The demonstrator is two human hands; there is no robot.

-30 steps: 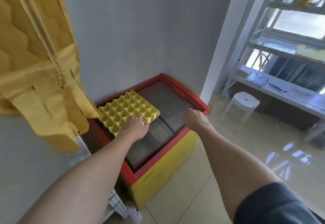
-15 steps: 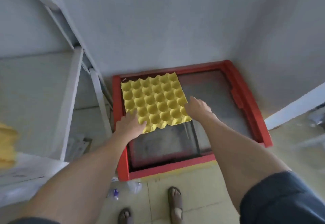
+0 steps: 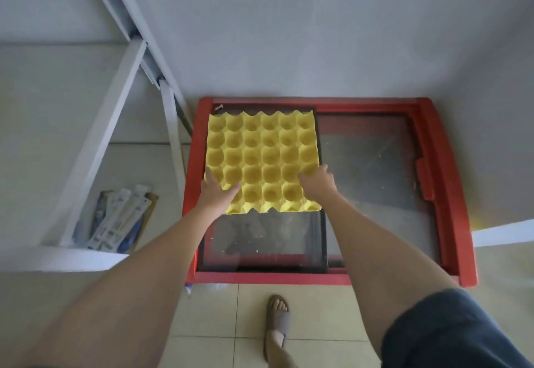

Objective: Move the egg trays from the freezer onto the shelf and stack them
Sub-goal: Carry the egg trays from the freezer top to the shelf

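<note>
Egg tray [image 3: 261, 162]: flat on freezer [image 3: 450, 194] lid, back left corner.
Left hand [image 3: 218, 191]: grips tray's near left corner.
Right hand [image 3: 318, 184]: grips tray's right edge.
Shelf [image 3: 95, 148]: off to the left.

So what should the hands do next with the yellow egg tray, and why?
Probably lift it. The left hand and right hand already hold the near corners of the egg tray, which lies flat on the freezer lid, not yet on the shelf.
</note>
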